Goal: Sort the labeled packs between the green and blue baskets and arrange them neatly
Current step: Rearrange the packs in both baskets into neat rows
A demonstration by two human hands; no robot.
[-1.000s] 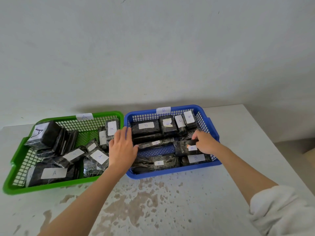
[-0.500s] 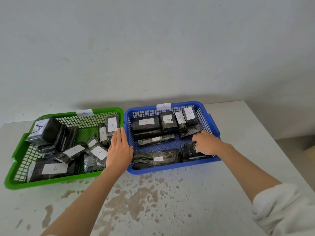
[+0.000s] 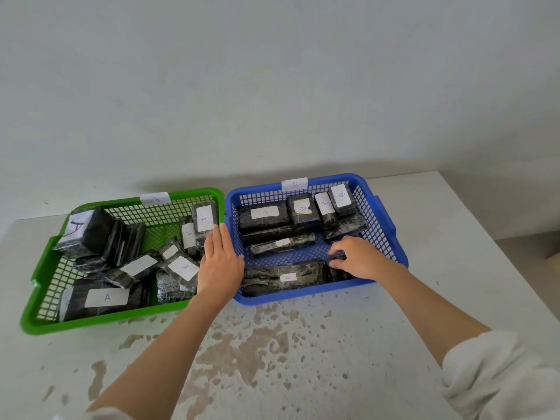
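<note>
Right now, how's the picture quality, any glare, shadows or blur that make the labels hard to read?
Head view: soft, even light with no hard glare; a faint shadow lies on the wall behind the green basket and blue basket. Wide-angle lens bows the table edges. Shiny wrap on the packs glints slightly; the label on the long pack reads B, while the pack under the right hand is hidden.

Green and blue baskets, black packs

Green basket (image 3: pixel 130 321) and blue basket (image 3: pixel 385 225) are mesh-walled; black packs (image 3: pixel 263 216) carry white labels; the white table (image 3: pixel 303 359) shows brown blotches.
</note>
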